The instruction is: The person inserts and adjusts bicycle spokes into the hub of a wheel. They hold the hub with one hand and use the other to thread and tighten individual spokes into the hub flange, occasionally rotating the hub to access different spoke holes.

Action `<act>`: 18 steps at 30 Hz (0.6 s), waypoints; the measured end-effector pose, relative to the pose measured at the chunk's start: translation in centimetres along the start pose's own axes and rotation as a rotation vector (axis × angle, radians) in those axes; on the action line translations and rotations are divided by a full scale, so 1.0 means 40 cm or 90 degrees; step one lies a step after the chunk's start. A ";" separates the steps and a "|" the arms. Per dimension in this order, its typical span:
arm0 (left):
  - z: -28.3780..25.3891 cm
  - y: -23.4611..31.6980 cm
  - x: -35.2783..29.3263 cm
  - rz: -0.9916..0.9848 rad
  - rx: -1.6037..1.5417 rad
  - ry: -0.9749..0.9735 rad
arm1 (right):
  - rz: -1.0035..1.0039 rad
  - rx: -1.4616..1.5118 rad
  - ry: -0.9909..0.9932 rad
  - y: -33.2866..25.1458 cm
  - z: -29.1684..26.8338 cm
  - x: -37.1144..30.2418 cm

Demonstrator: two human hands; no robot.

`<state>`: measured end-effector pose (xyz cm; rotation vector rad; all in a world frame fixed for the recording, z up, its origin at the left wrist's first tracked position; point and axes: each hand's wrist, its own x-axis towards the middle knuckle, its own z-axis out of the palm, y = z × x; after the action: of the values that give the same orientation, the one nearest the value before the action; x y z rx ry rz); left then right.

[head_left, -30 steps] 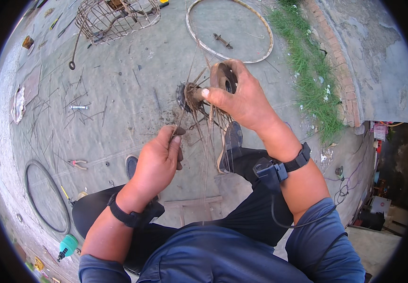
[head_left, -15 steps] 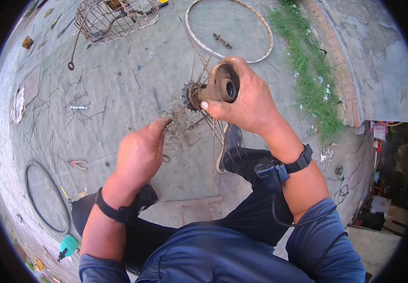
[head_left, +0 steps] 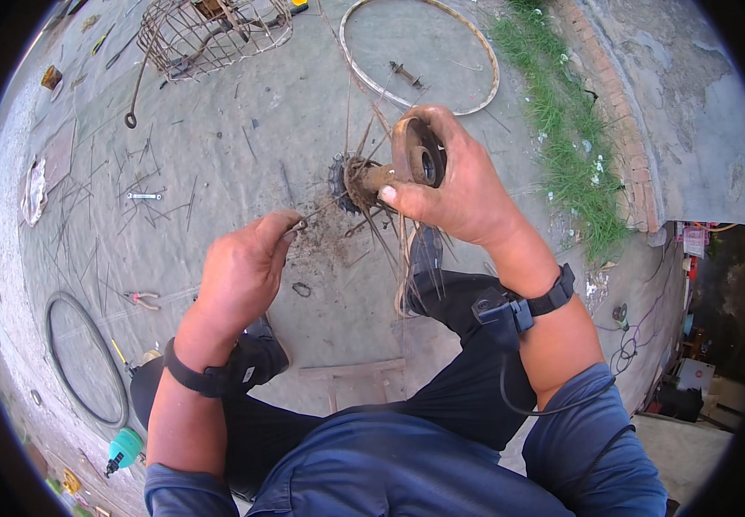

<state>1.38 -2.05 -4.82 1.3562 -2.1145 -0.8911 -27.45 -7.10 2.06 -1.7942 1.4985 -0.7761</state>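
Rusty and caked with dirt, a bicycle wheel hub (head_left: 379,177) is held up by my right hand (head_left: 474,185). My fingers and thumb are wrapped round its wide, drum-like end. At the hub's other end is a dark toothed sprocket (head_left: 338,183). Several loose spokes (head_left: 381,237) hang and stick out from the hub. To the left, my left hand (head_left: 245,265) is closed in a pinch on the end of one thin spoke (head_left: 319,212), which runs toward the sprocket side of the hub.
A bare wheel rim (head_left: 493,82) lies on the ground ahead, with an axle-like part (head_left: 405,74) inside it. A wire basket (head_left: 209,43) lies far left. Loose spokes, a wrench (head_left: 143,196), pliers (head_left: 143,300) and a tyre (head_left: 55,362) lie left. Grass (head_left: 562,129) edges the right.
The hub has shifted slightly right and turned in my right hand, its drum opening now facing further right. My left hand has drawn slightly left, still pinching the spoke.
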 end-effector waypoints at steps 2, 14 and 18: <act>0.003 0.009 -0.003 -0.063 -0.075 -0.036 | -0.007 -0.008 0.025 -0.006 0.008 -0.001; 0.010 0.030 -0.009 -0.028 0.026 -0.040 | -0.122 -0.244 0.045 0.014 0.026 -0.009; -0.020 0.050 0.007 -0.068 0.099 -0.088 | -0.122 -0.275 0.022 0.016 0.025 -0.015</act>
<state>0.60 -1.90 -2.79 1.5396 -2.2748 -0.9014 -27.13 -6.49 0.92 -2.2790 1.6235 -0.6057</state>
